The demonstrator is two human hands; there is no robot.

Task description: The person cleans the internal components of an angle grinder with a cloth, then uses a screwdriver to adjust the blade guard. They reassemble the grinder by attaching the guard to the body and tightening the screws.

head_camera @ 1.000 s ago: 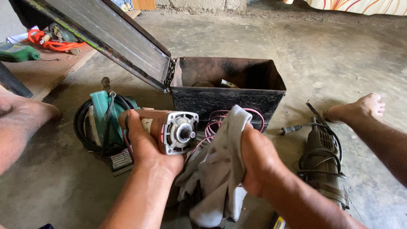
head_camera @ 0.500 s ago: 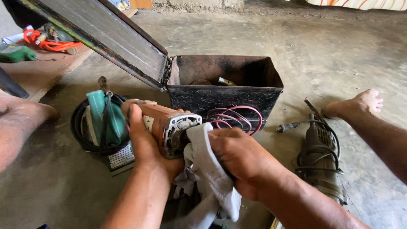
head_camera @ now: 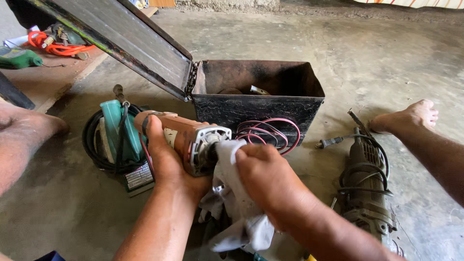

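Two hands work just in front of the black box, which stands open on the floor. The left hand has its fingers clamped around an orange tool. The right hand has its fingers shut on a grey rag and presses it on the tool's silver end. I think the rag could snag on that end, because the cloth hangs loose, or the tool could slip, since only one hand grips it. The tool looks round, dusty and worn. Left of the box lies a green tool with a black cord. Right of the box lies a grey tool.
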